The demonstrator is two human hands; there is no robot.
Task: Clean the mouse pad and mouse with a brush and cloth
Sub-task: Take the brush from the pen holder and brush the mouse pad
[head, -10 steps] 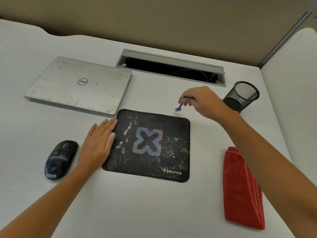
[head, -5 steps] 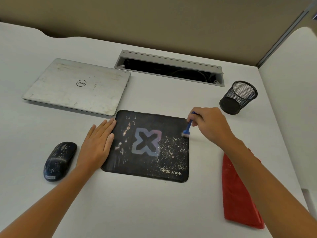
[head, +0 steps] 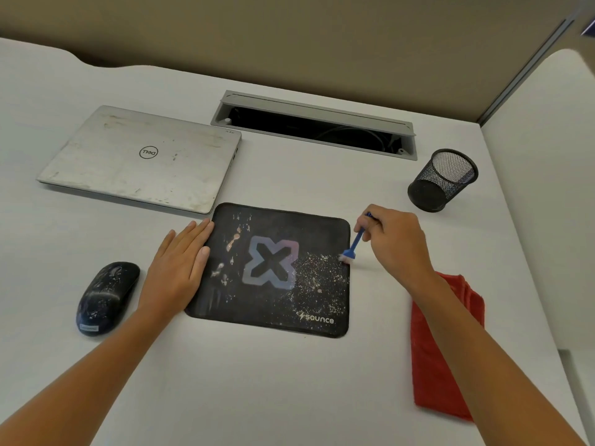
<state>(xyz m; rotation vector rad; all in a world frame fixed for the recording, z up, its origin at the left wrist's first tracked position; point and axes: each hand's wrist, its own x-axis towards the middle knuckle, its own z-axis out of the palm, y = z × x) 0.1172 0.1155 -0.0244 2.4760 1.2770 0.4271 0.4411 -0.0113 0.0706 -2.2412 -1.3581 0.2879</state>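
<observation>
Your left hand (head: 175, 268) presses flat-fingered on the mouse pad's (head: 273, 272) left edge; your right hand (head: 392, 241) pinches the brush (head: 354, 244) at its right edge.

1. A single head-worn camera looks from above the near side of the mouse pad (head: 277, 272).
2. It faces forward and steeply down, with the mouse pad near mid-frame.
3. It is close: the desk (head: 289, 397) around the mouse pad fills most of the wide-angle frame, a partition wall (head: 322, 43) beyond it.

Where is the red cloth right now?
Head view: the red cloth lies on the desk, right of the mouse pad, partly hidden by the right forearm.
</observation>
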